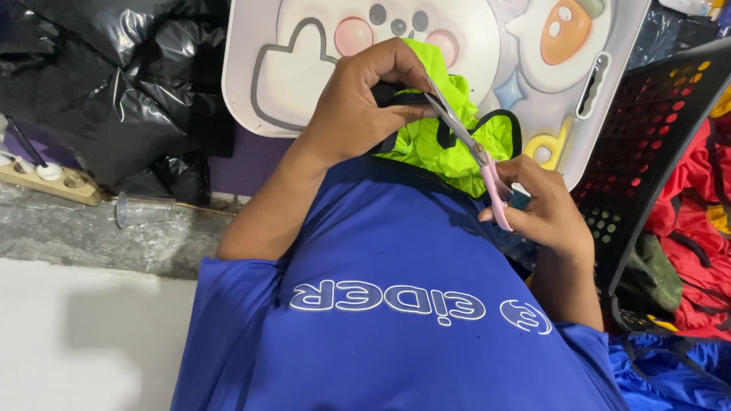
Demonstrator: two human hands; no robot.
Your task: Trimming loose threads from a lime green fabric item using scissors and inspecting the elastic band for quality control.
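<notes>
Nearest your blue shirt, your right hand (pixel 544 213) is closing around the pink-handled steel scissors (pixel 476 144), blades parted at the black trim. Just beyond, your left hand (pixel 365 99) is pinching the thin neon-green fabric piece (pixel 445 144) over the white cartoon-printed tray (pixel 251 91); it looks light, limp and slippery, so grip near the hem.

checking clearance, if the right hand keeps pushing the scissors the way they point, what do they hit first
The right hand aims the pink-handled scissors up-left. First in line is the black trim of the neon green garment, pinched by the left hand; its fingers sit just behind, depth unclear.
</notes>
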